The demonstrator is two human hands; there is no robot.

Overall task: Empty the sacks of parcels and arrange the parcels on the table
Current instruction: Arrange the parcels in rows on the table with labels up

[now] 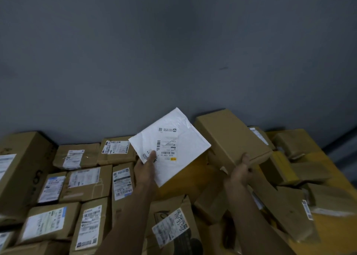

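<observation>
Head view, white mailer [170, 146]: flat padded envelope w/ printed label, tilted, held up at centre above the parcels.
Left hand [145, 168]: thumb pinches mailer's lower corner, fingers hidden behind it.
Right hand [241, 169]: fingers curled round near end of long brown box [231, 137], raised just right of mailer.
Left side: labelled cartons [85, 181] in tidy rows, edge to edge.
Right side: loose boxes [286, 210] jumbled on yellow surface [328, 233].
Behind: grey wall [173, 42].

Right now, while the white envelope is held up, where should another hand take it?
Probably pinch the white envelope at its raised far corner, from above: it is thin, flat and tilted up, that corner stands clear, and the left grip holds the near-left edge, thumb on top.
</observation>
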